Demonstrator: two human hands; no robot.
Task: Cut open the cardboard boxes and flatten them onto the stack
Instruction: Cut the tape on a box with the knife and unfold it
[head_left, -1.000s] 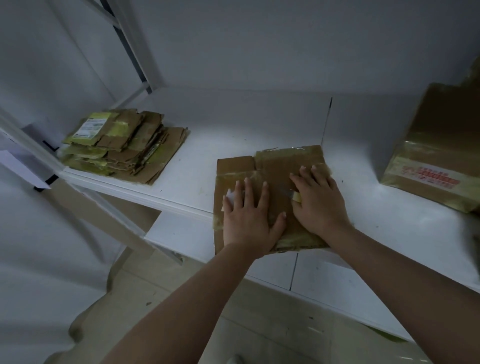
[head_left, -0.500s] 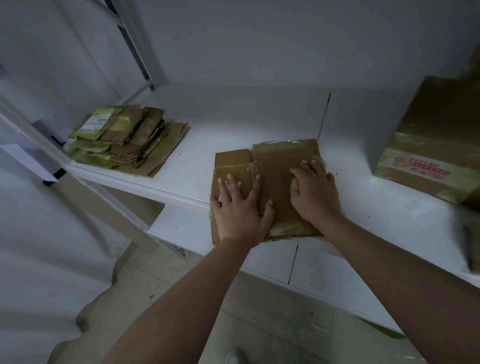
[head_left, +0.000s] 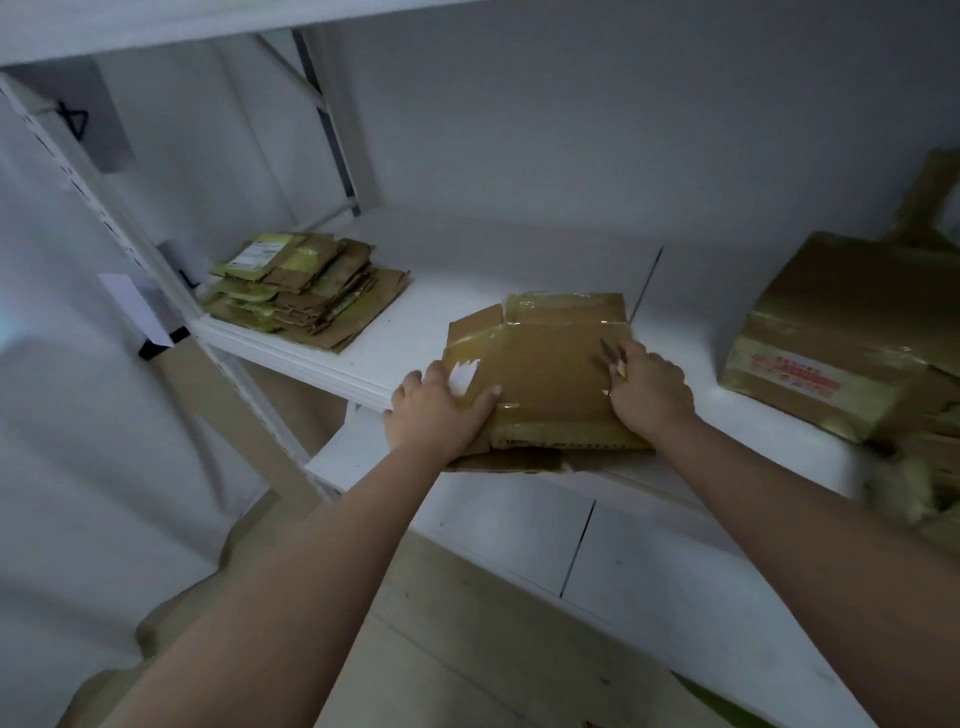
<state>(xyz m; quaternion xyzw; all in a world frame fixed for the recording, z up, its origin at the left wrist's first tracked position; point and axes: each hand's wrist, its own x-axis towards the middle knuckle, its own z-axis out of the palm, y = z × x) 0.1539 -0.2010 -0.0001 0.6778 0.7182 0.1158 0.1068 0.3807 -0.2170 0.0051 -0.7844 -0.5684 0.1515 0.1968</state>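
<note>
A flattened brown cardboard box (head_left: 550, 369) with shiny tape lies at the front edge of the white shelf (head_left: 415, 332), its near edge lifted a little over the lip. My left hand (head_left: 441, 410) grips its near left corner, fingers on top. My right hand (head_left: 647, 387) holds the box's right edge and also clasps a small knife (head_left: 610, 356) whose blade points up and away. The stack of flattened boxes (head_left: 306, 291) sits at the shelf's far left, apart from both hands.
A large taped carton (head_left: 841, 348) with red print stands on the shelf at the right, with more crumpled cardboard (head_left: 924, 467) beside it. A white upright post (head_left: 104, 208) frames the shelf on the left. A lower shelf and the floor lie below.
Both hands went from pressing flat on the box to gripping its left corner and right edge. The box's near edge has come up off the shelf, and the knife blade now shows.
</note>
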